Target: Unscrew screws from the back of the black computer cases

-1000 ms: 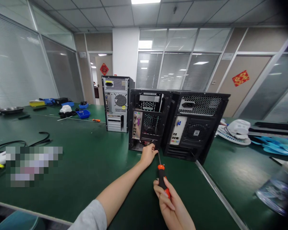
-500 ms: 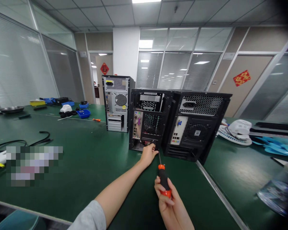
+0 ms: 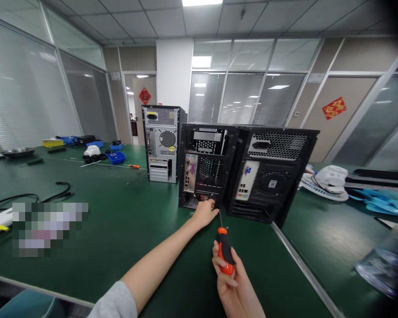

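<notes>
Clutching screwdriver (image 3: 224, 252) tight in right hand (image 3: 235, 289)

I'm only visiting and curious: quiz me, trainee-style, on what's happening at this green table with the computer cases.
1. True or false: the right hand grips a screwdriver with an orange and black handle.
2. Where is the left hand? A. On a blue tray. B. At the lower rear of the middle black case. C. On the white fan.
3. How many computer cases stand upright on the green table?
Key: 1 true; 2 B; 3 three.
</notes>
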Action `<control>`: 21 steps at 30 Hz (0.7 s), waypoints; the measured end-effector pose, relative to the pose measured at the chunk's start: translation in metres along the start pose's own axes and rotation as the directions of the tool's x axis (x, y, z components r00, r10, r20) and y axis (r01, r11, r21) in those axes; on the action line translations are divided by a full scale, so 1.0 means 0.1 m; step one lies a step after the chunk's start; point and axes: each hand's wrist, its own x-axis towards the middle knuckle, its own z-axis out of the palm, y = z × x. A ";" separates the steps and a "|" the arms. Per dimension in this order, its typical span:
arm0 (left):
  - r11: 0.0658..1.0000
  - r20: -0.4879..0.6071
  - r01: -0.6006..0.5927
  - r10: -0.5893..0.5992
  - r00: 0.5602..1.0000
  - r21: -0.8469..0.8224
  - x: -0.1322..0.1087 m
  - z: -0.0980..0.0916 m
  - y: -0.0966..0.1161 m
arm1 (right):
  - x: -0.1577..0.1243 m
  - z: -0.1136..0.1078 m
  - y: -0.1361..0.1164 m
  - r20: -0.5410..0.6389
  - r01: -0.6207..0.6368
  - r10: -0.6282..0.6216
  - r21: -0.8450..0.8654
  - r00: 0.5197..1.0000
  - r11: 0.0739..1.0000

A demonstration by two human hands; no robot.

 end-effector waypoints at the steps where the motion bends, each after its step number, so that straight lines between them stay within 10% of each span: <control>1: 1.000 -0.001 0.002 -0.002 1.000 0.006 -0.04 -0.02 0.02 | 0.01 -0.02 0.00 0.012 -0.005 0.005 0.000 1.000 1.000; 9: 0.968 0.130 0.200 -0.181 0.975 -0.153 -0.36 -0.13 0.15 | 0.03 -0.13 -0.02 0.151 -0.034 0.038 -0.028 0.988 0.999; 16: 0.764 0.453 0.476 -0.270 0.849 -0.436 -0.59 0.00 0.23 | -0.01 -0.06 -0.01 0.136 -0.002 -0.002 0.028 0.991 1.000; 21: 0.264 0.637 0.630 -0.068 0.768 -0.731 -0.70 0.01 0.17 | 0.05 -0.16 -0.02 0.201 0.073 -0.060 -0.059 0.978 0.996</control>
